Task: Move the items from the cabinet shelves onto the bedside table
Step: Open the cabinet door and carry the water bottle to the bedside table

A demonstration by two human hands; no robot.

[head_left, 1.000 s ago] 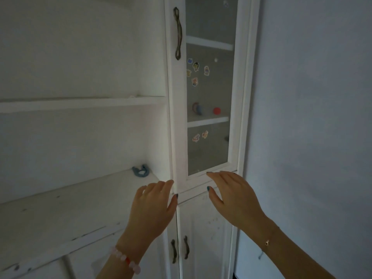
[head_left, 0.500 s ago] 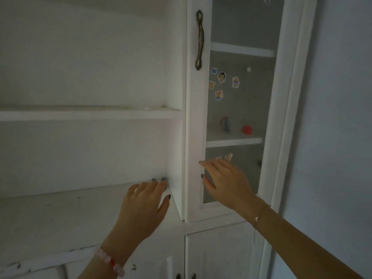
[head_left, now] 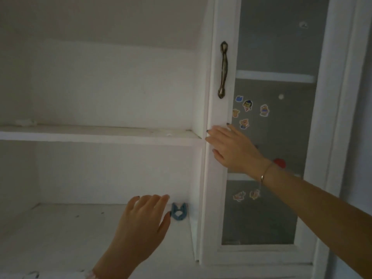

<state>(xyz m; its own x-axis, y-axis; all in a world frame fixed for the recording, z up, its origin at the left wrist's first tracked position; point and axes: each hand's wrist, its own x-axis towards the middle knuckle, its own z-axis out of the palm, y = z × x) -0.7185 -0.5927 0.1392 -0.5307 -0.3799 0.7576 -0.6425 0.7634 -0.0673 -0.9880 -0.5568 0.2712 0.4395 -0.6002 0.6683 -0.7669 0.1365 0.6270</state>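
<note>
The left hand is spread wide and holds nothing. Its fingers are straight and close together, reaching over the lower shelf toward its back right corner. There the small blue item lies on the shelf against the cabinet's side wall. The thumb tip is right at the item's left edge, but I cannot tell whether it touches.

The right hand lies flat and open on the white frame of the glass door, below the metal handle and level with the upper shelf. Its fingertips reach the frame's left edge, and I cannot tell whether they hook round it. A thin bracelet sits on that wrist. Behind the glass, a red ball rests on an inner shelf just past the wrist, and cartoon stickers dot the pane.

Half a second ago the left hand covered the shelf corner and hid the blue item; now it sits a little to the left and the item shows beside the thumb. The right hand has climbed from the lower part of the pane to the frame's edge, and the view has swung in closer and higher.
</note>
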